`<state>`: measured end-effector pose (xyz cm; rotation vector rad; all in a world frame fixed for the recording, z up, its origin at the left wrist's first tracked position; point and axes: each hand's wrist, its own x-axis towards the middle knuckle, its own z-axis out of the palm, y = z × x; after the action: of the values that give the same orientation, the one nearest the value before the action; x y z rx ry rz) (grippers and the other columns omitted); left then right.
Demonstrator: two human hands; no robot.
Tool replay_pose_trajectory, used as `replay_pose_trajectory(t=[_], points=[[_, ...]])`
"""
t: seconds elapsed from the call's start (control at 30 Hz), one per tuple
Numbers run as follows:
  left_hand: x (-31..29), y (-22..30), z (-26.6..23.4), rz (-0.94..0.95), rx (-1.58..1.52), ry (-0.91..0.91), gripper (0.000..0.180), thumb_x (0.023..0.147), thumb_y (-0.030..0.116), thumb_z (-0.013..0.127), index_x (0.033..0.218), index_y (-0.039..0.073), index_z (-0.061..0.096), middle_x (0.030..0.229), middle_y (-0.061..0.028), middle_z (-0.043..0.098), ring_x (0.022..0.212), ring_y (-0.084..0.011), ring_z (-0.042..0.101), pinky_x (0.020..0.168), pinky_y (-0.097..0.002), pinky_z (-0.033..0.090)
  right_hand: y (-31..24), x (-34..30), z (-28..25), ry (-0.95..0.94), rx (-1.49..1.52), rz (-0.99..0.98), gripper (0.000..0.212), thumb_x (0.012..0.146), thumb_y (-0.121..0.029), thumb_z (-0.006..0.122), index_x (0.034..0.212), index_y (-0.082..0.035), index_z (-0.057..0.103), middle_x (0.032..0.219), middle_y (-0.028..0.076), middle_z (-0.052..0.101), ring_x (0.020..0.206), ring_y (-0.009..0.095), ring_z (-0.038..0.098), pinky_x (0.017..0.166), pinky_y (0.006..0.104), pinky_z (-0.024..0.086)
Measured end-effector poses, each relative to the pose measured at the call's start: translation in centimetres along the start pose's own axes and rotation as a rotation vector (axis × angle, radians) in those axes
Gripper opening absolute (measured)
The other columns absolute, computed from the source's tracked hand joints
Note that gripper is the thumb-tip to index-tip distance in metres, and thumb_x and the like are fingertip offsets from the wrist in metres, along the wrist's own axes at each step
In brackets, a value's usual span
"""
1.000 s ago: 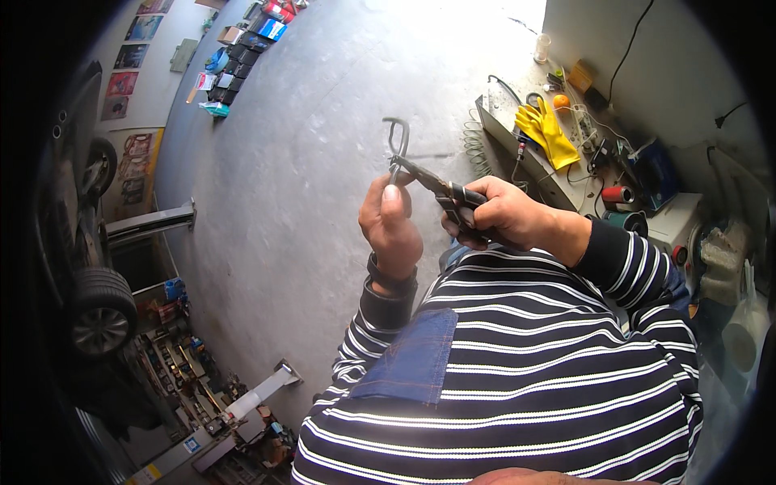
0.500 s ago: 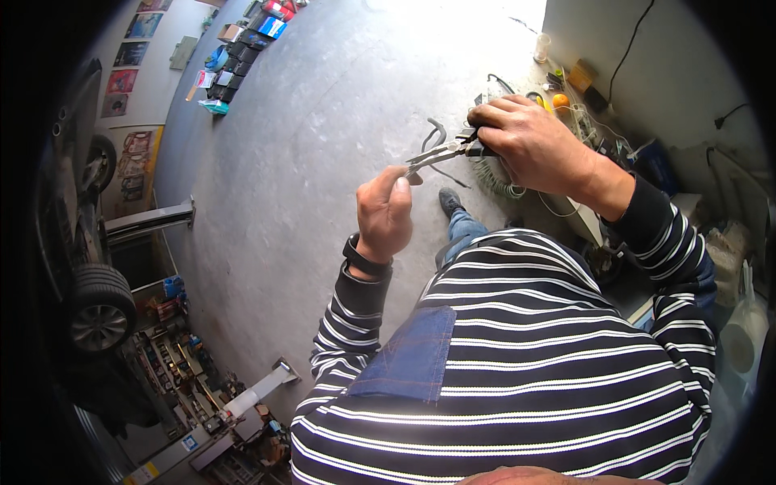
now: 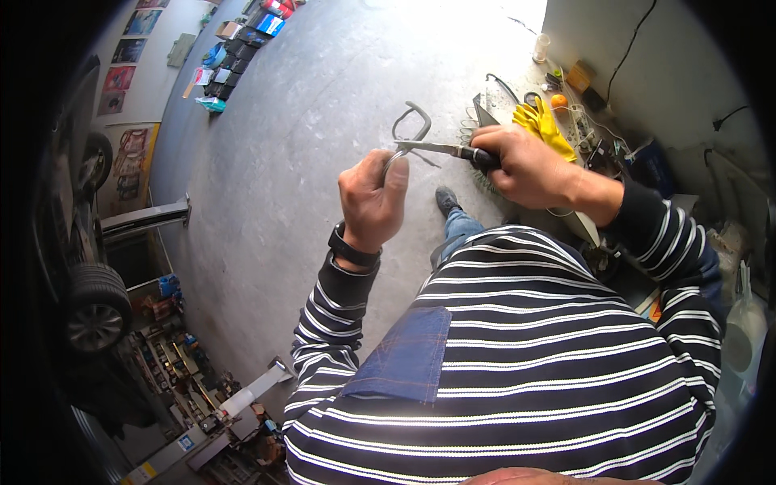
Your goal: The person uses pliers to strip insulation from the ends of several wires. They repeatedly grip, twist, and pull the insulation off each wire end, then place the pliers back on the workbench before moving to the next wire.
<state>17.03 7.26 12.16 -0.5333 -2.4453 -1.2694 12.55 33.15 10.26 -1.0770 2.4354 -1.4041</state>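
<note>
My left hand point(image 3: 372, 198) is closed in a pinch on a thin cable, whose pale strands point(image 3: 394, 158) show at the thumb and forefinger. Beyond the fingertips the cable point(image 3: 423, 123) bends round in a dark grey loop, with a short tail pointing right. My right hand point(image 3: 525, 166) grips a pair of pliers point(image 3: 440, 149) by a dark handle. Their narrow metal jaws point left and meet or overlap the cable just above my left fingertips; whether they bite it I cannot tell. My right fingers hide part of the handles.
Yellow gloves point(image 3: 546, 129), an orange point(image 3: 559, 101) and cords lie on the cluttered bench at right. A car wheel point(image 3: 95, 315) and lift arms point(image 3: 149, 218) are at left, above a tray of tools point(image 3: 182, 364). Several boxes point(image 3: 234, 61) stand at the far left.
My right hand has moved nearer, and the pliers have swung almost level. My left hand has shifted slightly left with the cable, whose loop has turned. The yellow gloves show more fully.
</note>
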Motion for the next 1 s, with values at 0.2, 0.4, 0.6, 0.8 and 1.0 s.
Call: replay_pose_trajectory(t=[0.2, 0.4, 0.6, 0.8, 1.0], points=[[-0.5, 0.5, 1.0, 0.034, 0.196, 0.212, 0.016, 0.100, 0.009, 0.069, 0.088, 0.001, 0.062, 0.063, -0.0131, 0.055, 0.050, -0.0244, 0.051, 0.050, -0.0348, 0.041, -2.4, -0.9, 4.5, -0.157, 1.321, 0.532, 0.017, 0.082, 0.000, 0.057, 0.095, 0.005, 0.067, 0.077, 0.008, 0.065, 0.063, 0.015, 0.061, 0.055, 0.0279, 0.046], [-1.4, 1.4, 2.6, -0.042, 0.059, 0.345, 0.015, 0.102, 0.009, 0.065, 0.091, 0.000, 0.062, 0.064, -0.0089, 0.055, 0.053, -0.0180, 0.048, 0.051, -0.0329, 0.040, -4.9, -2.2, 5.9, -0.212, 1.942, 0.462, 0.027, 0.079, 0.004, 0.055, 0.105, 0.007, 0.060, 0.098, 0.017, 0.066, 0.077, 0.023, 0.067, 0.058, 0.0312, 0.054], [-2.2, 1.7, 3.3, -0.087, 0.022, 0.420, 0.016, 0.104, 0.010, 0.063, 0.092, 0.000, 0.063, 0.065, -0.0079, 0.059, 0.054, -0.0148, 0.049, 0.052, -0.0318, 0.042, -6.8, -2.7, 6.2, -0.131, 1.970, 0.529, 0.012, 0.076, 0.000, 0.052, 0.087, -0.003, 0.052, 0.101, 0.021, 0.060, 0.079, 0.026, 0.065, 0.056, 0.0323, 0.051], [-2.5, 0.2, 3.0, -0.056, 0.008, 0.282, 0.017, 0.104, 0.012, 0.064, 0.091, 0.000, 0.064, 0.063, -0.0103, 0.058, 0.052, -0.0201, 0.051, 0.051, -0.0346, 0.042, -6.9, -3.3, 6.7, -0.033, 1.990, 0.547, 0.008, 0.081, -0.001, 0.051, 0.088, -0.003, 0.052, 0.105, 0.019, 0.061, 0.080, 0.026, 0.065, 0.059, 0.0325, 0.052], [-3.3, -1.4, 3.8, -0.147, 0.077, 0.253, 0.020, 0.103, 0.013, 0.064, 0.088, 0.001, 0.063, 0.063, -0.0132, 0.056, 0.051, -0.0242, 0.051, 0.051, -0.0371, 0.042, -5.8, -2.2, 8.7, 0.141, 1.679, 0.648, 0.020, 0.090, -0.004, 0.057, 0.105, 0.006, 0.066, 0.094, 0.013, 0.071, 0.074, 0.020, 0.067, 0.061, 0.0314, 0.054]])
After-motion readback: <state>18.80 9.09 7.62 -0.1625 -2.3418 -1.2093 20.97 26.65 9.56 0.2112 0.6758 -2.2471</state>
